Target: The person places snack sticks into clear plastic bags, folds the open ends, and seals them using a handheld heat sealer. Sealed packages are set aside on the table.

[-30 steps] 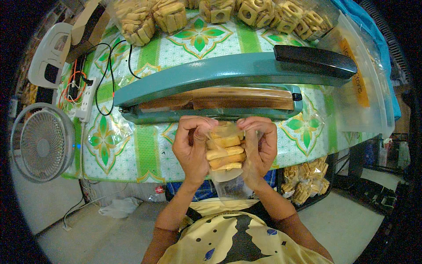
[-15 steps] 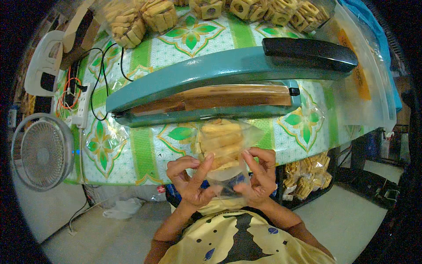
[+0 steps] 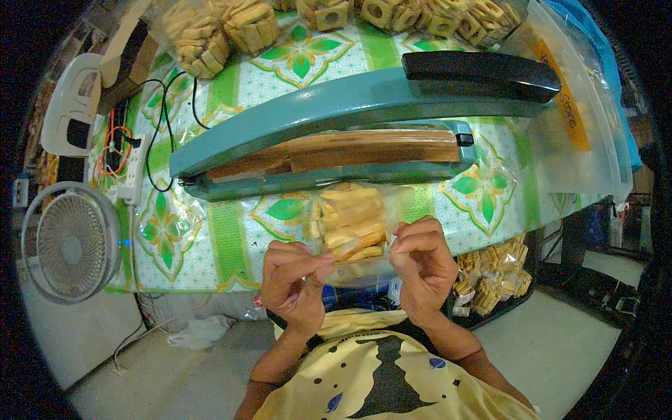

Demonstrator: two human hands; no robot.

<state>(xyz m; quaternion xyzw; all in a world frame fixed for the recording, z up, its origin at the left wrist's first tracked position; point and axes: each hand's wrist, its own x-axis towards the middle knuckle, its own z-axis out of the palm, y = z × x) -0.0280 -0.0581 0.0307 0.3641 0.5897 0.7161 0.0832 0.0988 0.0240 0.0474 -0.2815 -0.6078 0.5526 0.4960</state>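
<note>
A clear plastic bag filled with pale yellow snack sticks [image 3: 352, 218] lies at the table's near edge, its free end toward me. My left hand [image 3: 295, 278] pinches the bag's left edge between thumb and fingers. On the other side, my right hand [image 3: 423, 267] pinches the right edge, and the plastic is stretched between the two. Just beyond the bag stands a teal impulse sealer [image 3: 280, 136] with its long arm raised. A brown strip [image 3: 336, 152] runs along its base, and a black handle [image 3: 483, 75] caps the arm's right end.
Several filled snack bags [image 3: 252, 28] line the far edge. A translucent plastic bin [image 3: 595, 140] stands at right. To the left are a power strip [image 3: 133, 168], cables and a round fan [image 3: 71, 243]. Below the table at right, a black crate [image 3: 528, 283] holds more bags [image 3: 493, 276].
My hands have drawn slightly apart, and the fingers have changed from reaching along the bag to pinching its edges. The bag's open end now looks flatter and tauter.
</note>
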